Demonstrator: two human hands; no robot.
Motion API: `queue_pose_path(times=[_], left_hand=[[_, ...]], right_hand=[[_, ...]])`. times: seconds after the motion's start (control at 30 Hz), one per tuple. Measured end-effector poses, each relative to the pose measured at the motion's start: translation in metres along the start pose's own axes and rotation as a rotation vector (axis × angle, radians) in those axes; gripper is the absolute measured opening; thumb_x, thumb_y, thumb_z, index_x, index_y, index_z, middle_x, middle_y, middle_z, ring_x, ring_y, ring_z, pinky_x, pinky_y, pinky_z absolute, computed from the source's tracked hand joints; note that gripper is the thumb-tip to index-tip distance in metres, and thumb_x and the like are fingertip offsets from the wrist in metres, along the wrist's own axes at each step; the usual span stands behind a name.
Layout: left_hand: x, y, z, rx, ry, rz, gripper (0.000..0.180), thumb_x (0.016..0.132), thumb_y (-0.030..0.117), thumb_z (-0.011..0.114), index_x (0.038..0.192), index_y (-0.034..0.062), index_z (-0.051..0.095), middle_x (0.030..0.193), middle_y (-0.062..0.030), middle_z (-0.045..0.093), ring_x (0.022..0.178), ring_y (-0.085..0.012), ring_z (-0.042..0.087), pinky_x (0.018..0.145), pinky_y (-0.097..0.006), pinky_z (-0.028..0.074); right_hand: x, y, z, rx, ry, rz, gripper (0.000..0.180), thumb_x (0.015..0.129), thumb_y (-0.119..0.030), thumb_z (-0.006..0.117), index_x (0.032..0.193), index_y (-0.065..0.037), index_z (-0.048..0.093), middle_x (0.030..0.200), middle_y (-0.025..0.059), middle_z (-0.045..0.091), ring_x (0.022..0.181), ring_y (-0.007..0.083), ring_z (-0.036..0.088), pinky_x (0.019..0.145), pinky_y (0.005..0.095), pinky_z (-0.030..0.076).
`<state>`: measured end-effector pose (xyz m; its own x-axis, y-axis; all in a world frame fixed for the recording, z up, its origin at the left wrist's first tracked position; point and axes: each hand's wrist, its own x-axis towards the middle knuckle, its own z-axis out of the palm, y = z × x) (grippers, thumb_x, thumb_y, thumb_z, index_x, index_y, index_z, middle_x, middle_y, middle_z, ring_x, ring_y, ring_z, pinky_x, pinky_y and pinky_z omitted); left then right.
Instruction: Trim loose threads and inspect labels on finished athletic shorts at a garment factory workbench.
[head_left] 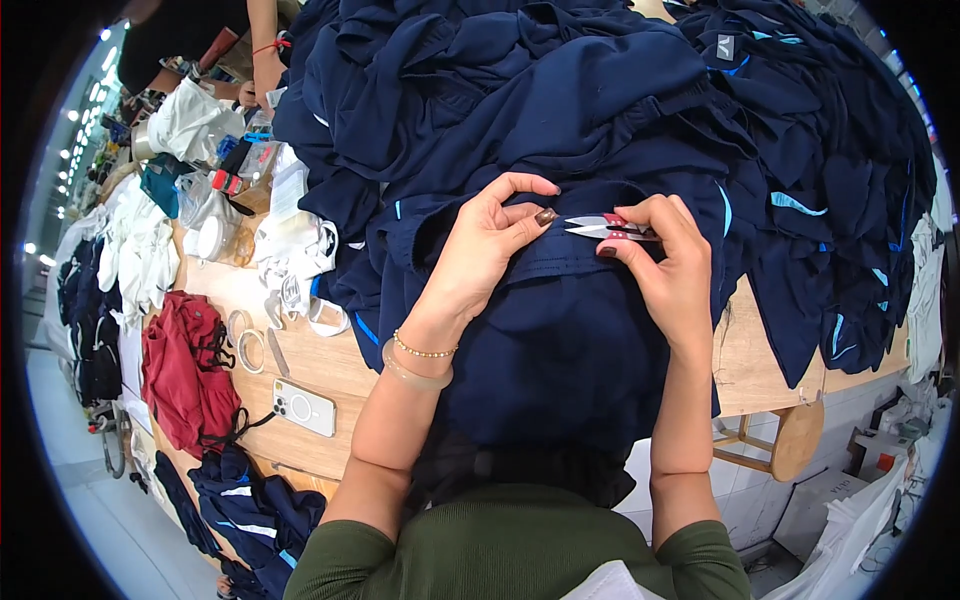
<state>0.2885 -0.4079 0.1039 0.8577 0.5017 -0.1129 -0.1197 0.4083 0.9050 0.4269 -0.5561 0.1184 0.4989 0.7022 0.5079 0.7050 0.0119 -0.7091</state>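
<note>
A navy garment [540, 350] with a stitched, gathered waistband lies in front of me and over my lap. In my right hand [672, 250] is a pair of small thread snips [600, 228] with red grips, held between thumb and fingers. Its silver blades are parted and point left, just above the waistband. My left hand [490, 235] is over the same waistband, close to the blade tips. Its thumb and a finger are pressed together, while the index finger arches above them. Whatever lies in that pinch is too small or hidden to make out.
Beyond my hands rises a large heap of navy garments [520, 90] with light-blue trim. To the left on the wooden table are a phone [304, 408], tape rolls [250, 350], a red bag [185, 370] and white cloth pieces [290, 250]. Another person's arm [265, 50] shows at far left. A wooden stool [797, 440] stands right.
</note>
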Motion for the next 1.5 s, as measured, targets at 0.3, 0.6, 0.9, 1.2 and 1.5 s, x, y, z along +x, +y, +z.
queue_pose_path(times=[0.3,0.6,0.9,1.2,1.5], left_hand=[[-0.002,-0.001,-0.002,0.010,0.015,0.007,0.028,0.093,-0.005,0.057,0.120,-0.0001,0.054,0.097,-0.0078,0.067,0.088,-0.0076,0.063,0.082,-0.017,0.050],[0.002,-0.005,-0.001,0.018,-0.007,0.032,0.028,0.093,-0.004,0.059,0.120,-0.0002,0.054,0.097,-0.0074,0.066,0.089,-0.0071,0.062,0.082,-0.017,0.050],[-0.003,-0.003,-0.003,0.086,0.039,0.059,0.026,0.093,-0.003,0.057,0.119,-0.0007,0.056,0.098,-0.0077,0.067,0.090,-0.0085,0.062,0.083,-0.019,0.049],[-0.026,-0.015,-0.011,0.913,0.343,0.593,0.007,0.081,0.010,0.061,0.085,0.0042,0.061,0.115,-0.0118,0.054,0.108,-0.0270,0.052,0.091,-0.036,0.040],[-0.059,-0.011,-0.043,0.799,0.589,0.864,0.008,0.083,0.009,0.065,0.087,0.0017,0.064,0.115,-0.0154,0.058,0.106,-0.0352,0.055,0.092,-0.039,0.044]], right_hand=[[-0.004,0.004,-0.003,-0.042,0.025,-0.006,0.022,0.072,-0.007,0.078,0.085,0.001,0.063,0.078,0.0074,0.061,0.072,0.0224,0.053,0.063,0.0316,0.044],[0.001,0.002,0.001,-0.119,-0.003,-0.095,0.021,0.073,-0.011,0.078,0.084,-0.001,0.063,0.077,0.0063,0.061,0.071,0.0230,0.054,0.063,0.0324,0.044],[0.004,-0.003,0.013,-0.088,-0.032,-0.123,0.018,0.075,-0.008,0.077,0.085,0.000,0.064,0.079,0.0070,0.064,0.073,0.0234,0.057,0.063,0.0321,0.045],[-0.058,0.072,-0.069,0.514,0.528,0.317,0.027,0.101,-0.019,0.053,0.122,-0.002,0.056,0.111,0.0038,0.062,0.084,0.0063,0.052,0.068,0.0200,0.038],[-0.125,0.112,-0.130,0.095,0.612,0.489,0.029,0.103,-0.025,0.050,0.118,-0.002,0.060,0.112,0.0027,0.063,0.093,0.0097,0.054,0.085,0.0246,0.041]])
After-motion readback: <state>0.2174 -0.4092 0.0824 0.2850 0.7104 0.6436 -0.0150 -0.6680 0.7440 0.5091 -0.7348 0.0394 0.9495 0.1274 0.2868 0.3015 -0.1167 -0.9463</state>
